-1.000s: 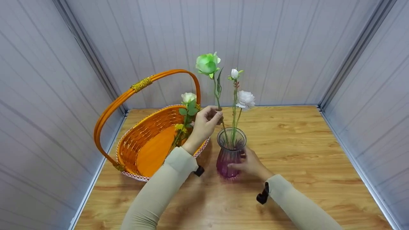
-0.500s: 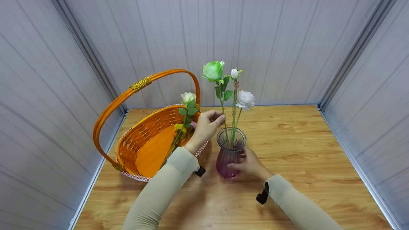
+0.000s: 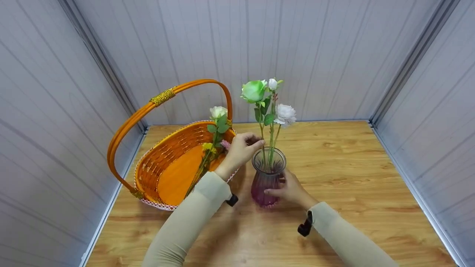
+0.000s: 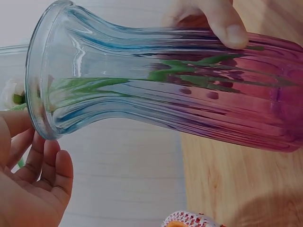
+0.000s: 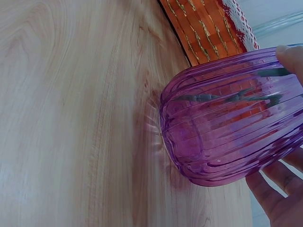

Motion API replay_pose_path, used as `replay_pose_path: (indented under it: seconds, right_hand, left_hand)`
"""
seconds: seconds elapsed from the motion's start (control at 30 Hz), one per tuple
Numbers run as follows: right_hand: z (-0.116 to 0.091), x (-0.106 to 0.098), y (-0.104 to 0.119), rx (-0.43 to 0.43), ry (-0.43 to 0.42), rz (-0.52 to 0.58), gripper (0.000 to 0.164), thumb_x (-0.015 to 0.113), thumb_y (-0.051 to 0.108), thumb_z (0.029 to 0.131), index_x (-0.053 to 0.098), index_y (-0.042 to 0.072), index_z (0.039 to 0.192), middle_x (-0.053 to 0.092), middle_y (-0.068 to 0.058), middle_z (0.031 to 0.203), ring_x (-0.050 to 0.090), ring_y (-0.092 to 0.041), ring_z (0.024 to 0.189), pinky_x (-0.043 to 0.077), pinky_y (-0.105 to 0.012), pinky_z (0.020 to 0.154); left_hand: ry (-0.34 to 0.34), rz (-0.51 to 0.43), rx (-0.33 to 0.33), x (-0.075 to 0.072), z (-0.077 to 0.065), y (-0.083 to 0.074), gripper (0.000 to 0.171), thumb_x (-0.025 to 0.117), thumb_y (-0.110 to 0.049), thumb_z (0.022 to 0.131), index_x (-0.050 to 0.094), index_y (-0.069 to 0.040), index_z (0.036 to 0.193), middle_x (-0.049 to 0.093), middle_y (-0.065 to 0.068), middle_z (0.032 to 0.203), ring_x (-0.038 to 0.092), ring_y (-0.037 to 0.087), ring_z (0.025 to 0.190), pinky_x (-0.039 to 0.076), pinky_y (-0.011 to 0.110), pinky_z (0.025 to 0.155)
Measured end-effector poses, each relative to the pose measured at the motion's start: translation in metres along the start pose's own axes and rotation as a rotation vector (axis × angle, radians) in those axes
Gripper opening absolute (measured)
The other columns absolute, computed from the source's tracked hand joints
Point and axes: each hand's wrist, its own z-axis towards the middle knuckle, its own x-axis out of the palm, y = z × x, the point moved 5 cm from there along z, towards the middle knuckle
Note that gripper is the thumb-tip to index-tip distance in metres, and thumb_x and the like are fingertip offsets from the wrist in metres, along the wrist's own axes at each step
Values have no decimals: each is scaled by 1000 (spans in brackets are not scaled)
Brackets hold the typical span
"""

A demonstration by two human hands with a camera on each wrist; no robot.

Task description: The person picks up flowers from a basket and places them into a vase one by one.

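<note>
In the head view my left hand (image 3: pixel 243 150) pinches the stem of a green rose (image 3: pixel 254 91) just above the rim of a glass vase (image 3: pixel 265 185). The stem's lower end is inside the vase, next to the stems of a white flower (image 3: pixel 285 114) and a white bud (image 3: pixel 272 84). My right hand (image 3: pixel 293 189) grips the vase's right side, thumb across the front. In the left wrist view the ribbed vase (image 4: pixel 156 80) fades from clear blue to pink, and green stems show through it. The right wrist view shows the purple base (image 5: pixel 203 127) upright on the table.
An orange woven basket (image 3: pixel 146 167) with a tall arched handle (image 3: pixel 126 129) stands left of the vase. In it lie a cream rose (image 3: pixel 218 112), a yellow flower (image 3: pixel 209 148) and a pink flower (image 3: pixel 225 144). Panelled walls enclose the wooden table (image 3: pixel 345 167).
My left hand has moved down and slightly right, lowering the green rose deeper into the vase. The rose head now stands close to the white bud. My right hand has stayed on the vase.
</note>
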Motion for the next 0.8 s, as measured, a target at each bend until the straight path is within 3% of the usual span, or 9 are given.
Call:
replay_pose_path:
  seconds: [0.4, 0.8]
  right_hand:
    - [1, 2, 0, -11, 2, 11, 87, 97, 22, 83, 49, 8, 155, 65, -18, 145, 64, -39, 129, 53, -61, 113]
    - [-1, 0, -1, 20, -1, 26, 91, 97, 22, 83, 47, 9, 158, 62, -19, 149, 61, -40, 133, 51, -61, 116]
  left_hand:
    - [75, 74, -31, -2, -6, 9, 20, 76, -18, 103, 82, -1, 114, 81, 12, 104, 62, 11, 84, 51, 23, 74]
    - [95, 68, -52, -24, -17, 22, 22, 78, -22, 102, 80, -5, 116, 78, 10, 107, 63, 16, 87, 53, 27, 76]
